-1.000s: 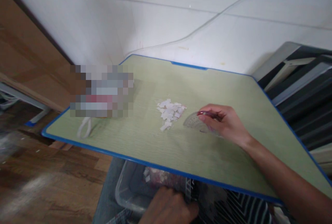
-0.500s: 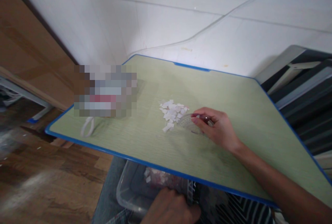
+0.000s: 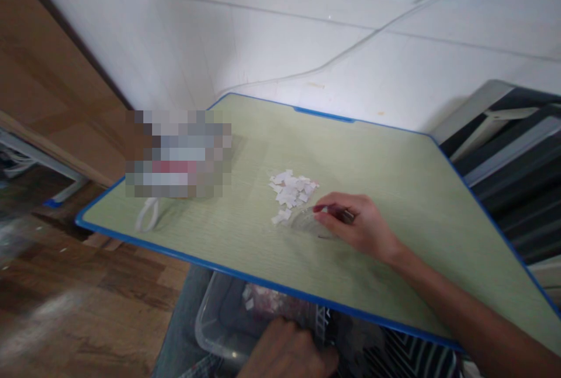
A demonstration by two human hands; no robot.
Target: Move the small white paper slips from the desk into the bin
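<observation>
Between the thumb and fingers of my right hand (image 3: 357,223) is a clear semicircular protractor (image 3: 305,222), tilted over the table. Its curved edge is beside the lower right of a loose pile of small white paper pieces (image 3: 289,187). A few pieces lie just below the main pile, close to the protractor's edge. Below the table's front edge, my left hand (image 3: 287,352) is closed at the near rim of a clear plastic container (image 3: 214,316) on my lap. Its fingertips are hidden. More paper scraps (image 3: 267,299) show inside the container.
The pale green table (image 3: 381,156) has a blue rim. On its left stands a pixelated object (image 3: 179,153) beside a white loop (image 3: 148,214). A large cardboard box (image 3: 56,68) is at left, a white wall (image 3: 272,33) behind, and dark folded furniture (image 3: 517,173) at right.
My right hand has moved slightly left and toward me with the protractor. The few pieces below the pile have shifted a little left. My left hand stays in place.
</observation>
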